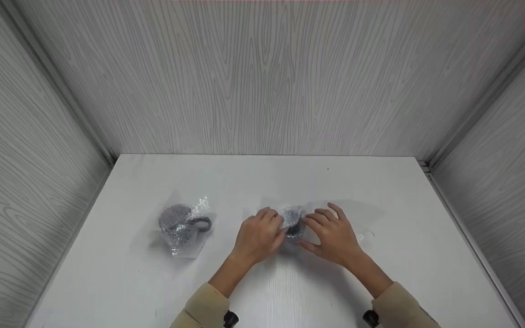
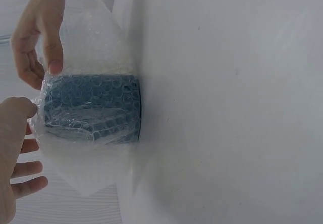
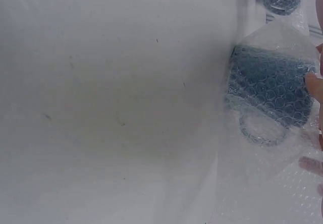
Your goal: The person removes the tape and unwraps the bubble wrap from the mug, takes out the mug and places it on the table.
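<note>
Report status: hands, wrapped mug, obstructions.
Left hand pinches bubble wrap around upright mug; right hand touches the wrap. Second wrapped mug apart, left. Nothing in the way.

A white tabletop (image 1: 426, 264) carries one dark handled cup in clear bubble wrap (image 1: 175, 217) left of the left hand (image 1: 258, 234), a second wrapped cup (image 1: 295, 233) between that and the right hand (image 1: 333, 234).

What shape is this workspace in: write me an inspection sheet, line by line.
Surface: white table, a few dark specks.
Job's things: bubble-wrapped mug near the middle; second bubble-wrapped item with a loop handle, off to the left.
Clutter: nothing seen.
Hands: left hand pinches bubble wrap at the mug's top; right hand at its right side, thumb and fingers apart.
Cables: nothing seen.
Surroundings: grained grey panels behind and on both sides.
</note>
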Motion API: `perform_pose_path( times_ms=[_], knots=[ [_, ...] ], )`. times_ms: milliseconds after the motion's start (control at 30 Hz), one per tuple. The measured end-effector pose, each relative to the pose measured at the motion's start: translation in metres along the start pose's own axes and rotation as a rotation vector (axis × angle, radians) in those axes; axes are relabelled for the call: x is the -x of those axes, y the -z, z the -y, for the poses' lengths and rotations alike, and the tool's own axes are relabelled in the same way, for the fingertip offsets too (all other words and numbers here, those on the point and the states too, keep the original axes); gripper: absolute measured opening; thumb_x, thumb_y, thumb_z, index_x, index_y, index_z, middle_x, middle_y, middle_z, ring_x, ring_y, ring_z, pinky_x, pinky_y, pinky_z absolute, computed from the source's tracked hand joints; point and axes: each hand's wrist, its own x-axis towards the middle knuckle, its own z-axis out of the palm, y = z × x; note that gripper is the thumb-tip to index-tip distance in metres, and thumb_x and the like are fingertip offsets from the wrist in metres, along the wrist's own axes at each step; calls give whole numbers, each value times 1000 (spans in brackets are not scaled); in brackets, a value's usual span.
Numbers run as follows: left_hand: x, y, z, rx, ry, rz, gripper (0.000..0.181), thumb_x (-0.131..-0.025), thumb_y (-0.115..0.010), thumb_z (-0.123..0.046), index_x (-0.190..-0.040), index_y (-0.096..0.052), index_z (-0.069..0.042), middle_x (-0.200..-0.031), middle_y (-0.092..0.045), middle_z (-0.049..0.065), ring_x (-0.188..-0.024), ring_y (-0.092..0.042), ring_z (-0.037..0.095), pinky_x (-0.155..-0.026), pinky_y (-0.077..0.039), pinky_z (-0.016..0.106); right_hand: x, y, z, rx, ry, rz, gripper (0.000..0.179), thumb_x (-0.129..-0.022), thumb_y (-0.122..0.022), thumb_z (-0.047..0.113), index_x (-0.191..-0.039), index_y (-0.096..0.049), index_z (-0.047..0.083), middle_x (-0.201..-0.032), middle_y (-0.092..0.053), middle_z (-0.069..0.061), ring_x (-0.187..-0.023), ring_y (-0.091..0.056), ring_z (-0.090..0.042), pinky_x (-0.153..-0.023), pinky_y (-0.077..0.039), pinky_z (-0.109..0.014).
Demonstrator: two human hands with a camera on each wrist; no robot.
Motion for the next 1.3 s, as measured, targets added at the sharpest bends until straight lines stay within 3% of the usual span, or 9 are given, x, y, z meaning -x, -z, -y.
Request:
perform_pose_path(
  times_ms=[267, 700, 1300],
  knots=[
    [-2, -4, 2, -5, -16, -14, 27, -92, -79, -40, -101, -72, -16, -115, -78, -1, -114, -75, 21, -76, -64, 30, 1, -1, 0, 10, 0, 4, 59, -73, -91, 60, -110, -77, 16, -107, -79, -1, -108, -72, -28, -108, -52, -56],
    [-5, -1, 2, -27, -10, 13, 30, -93, -78, -44, -108, -75, -18, -116, -79, -3, -116, -75, 21, -80, -65, 30, 1, -1, 0, 5, 3, 4, 61, -72, -91, 60, -111, -77, 15, -107, -79, -1, -108, -73, -29, -107, -53, -57],
    [-4, 5, 11, -58, -33, 0, 28, -91, -79, -42, -104, -75, -17, -113, -79, -4, -115, -75, 20, -74, -64, 30, 0, -1, 0, 15, -11, 38, 61, -72, -90, 61, -110, -77, 15, -108, -79, 0, -109, -73, -27, -109, -52, -56]
  ],
)
